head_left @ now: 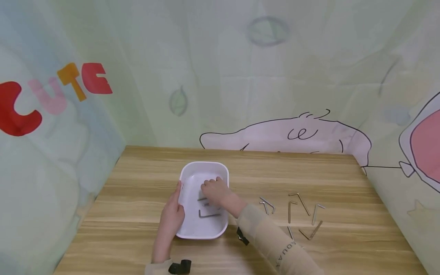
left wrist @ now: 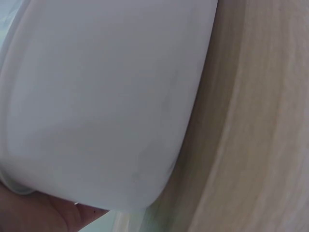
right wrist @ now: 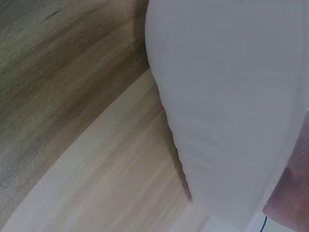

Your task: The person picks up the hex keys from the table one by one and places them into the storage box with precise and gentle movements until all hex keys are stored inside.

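A white rectangular tray [head_left: 196,231] stands on the wooden table. My left hand [head_left: 173,214] grips its left side; in the left wrist view the hand [left wrist: 43,212] shows at the tray's rim. Reaching in over the right side, my right hand [head_left: 216,193] is knuckles up inside the tray, its fingertips hidden. The L-shaped hex key [head_left: 209,216] lies in the tray below this hand. Two more metal pieces partly show beside and under the fingers; I cannot tell whether the fingers hold one. The right wrist view shows mostly the tray's outer wall [right wrist: 227,96].
Several hex keys lie spread on the table right of the tray, among them a bronze-toned one [head_left: 290,212] and a silver one [head_left: 314,214]. The right sleeve [head_left: 271,240] passes close to them. A printed curtain [head_left: 154,76] hangs behind the table's far edge.
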Available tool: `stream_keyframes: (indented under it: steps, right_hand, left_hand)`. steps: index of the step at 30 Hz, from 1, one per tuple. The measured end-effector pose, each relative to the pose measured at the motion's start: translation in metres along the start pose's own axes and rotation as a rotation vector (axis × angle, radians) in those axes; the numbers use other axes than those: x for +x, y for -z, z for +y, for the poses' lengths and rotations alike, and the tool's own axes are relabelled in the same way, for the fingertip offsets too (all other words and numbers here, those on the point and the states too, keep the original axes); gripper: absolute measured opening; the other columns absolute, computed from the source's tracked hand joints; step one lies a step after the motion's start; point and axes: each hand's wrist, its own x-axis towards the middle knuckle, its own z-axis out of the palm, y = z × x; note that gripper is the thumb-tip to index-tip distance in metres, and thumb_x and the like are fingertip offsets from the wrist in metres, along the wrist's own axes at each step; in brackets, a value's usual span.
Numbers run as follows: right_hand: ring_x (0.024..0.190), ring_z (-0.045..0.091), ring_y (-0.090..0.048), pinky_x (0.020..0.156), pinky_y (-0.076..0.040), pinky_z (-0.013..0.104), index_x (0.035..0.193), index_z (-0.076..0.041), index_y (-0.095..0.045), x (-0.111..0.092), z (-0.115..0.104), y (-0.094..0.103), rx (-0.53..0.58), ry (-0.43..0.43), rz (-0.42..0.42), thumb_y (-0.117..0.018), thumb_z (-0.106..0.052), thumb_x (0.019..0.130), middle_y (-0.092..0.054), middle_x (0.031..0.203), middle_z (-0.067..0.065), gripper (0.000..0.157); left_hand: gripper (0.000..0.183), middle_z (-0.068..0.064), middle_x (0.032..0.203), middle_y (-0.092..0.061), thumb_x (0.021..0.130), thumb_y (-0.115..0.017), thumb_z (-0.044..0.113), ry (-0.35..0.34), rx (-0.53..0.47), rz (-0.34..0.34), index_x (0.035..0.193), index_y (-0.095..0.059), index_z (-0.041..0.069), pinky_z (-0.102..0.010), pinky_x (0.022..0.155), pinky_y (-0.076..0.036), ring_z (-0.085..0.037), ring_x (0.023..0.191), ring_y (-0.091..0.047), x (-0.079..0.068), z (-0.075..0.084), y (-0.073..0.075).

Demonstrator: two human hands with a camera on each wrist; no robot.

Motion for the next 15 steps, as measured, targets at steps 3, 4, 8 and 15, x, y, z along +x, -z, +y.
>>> stream_keyframes:
  steps: [3, 4, 8, 15]
  right_hand:
    - [0.091, 0.013, -0.061, 0.077, -0.046, 0.028, 0.114, -0.012, -0.063, -0.0023, 0.0012, 0.0032, 0.012, -0.004, -0.001, -0.067, -0.026, 0.087, -0.066, 0.107, -0.001, 0.03]
    - [0.092, 0.013, -0.061, 0.077, -0.047, 0.028, 0.115, -0.013, -0.063, -0.0027, 0.0019, 0.0045, 0.016, -0.009, -0.002, -0.067, -0.028, 0.087, -0.066, 0.107, -0.001, 0.032]
    - [0.092, 0.013, -0.06, 0.078, -0.047, 0.028, 0.117, -0.013, -0.063, -0.004, 0.004, 0.0069, 0.033, -0.018, 0.003, -0.065, -0.03, 0.089, -0.066, 0.109, -0.001, 0.033]
    - [0.087, 0.014, -0.059, 0.07, -0.043, 0.026, 0.111, -0.013, -0.064, -0.0087, 0.008, 0.0076, 0.043, -0.014, 0.059, -0.058, -0.019, 0.091, -0.066, 0.103, -0.001, 0.022]
  left_hand:
    - [0.067, -0.025, 0.154, -0.029, 0.092, -0.039, -0.005, 0.009, -0.005, -0.008, 0.154, -0.018, 0.009, -0.055, 0.114, -0.031, -0.042, 0.141, -0.032, -0.0001, -0.0002, 0.0001]
    - [0.067, -0.025, 0.154, -0.029, 0.092, -0.039, -0.005, 0.011, -0.006, -0.009, 0.154, -0.018, 0.009, -0.055, 0.113, -0.032, -0.042, 0.14, -0.032, -0.0001, -0.0003, 0.0001]
    - [0.067, -0.026, 0.153, -0.03, 0.092, -0.04, -0.005, 0.01, -0.001, -0.004, 0.154, -0.019, 0.009, -0.056, 0.113, -0.032, -0.042, 0.14, -0.033, 0.0, -0.0008, -0.0001]
    - [0.068, -0.027, 0.152, -0.032, 0.091, -0.04, -0.005, 0.009, 0.01, -0.001, 0.154, -0.019, 0.009, -0.057, 0.112, -0.033, -0.044, 0.139, -0.034, 0.0001, 0.0001, 0.0004]
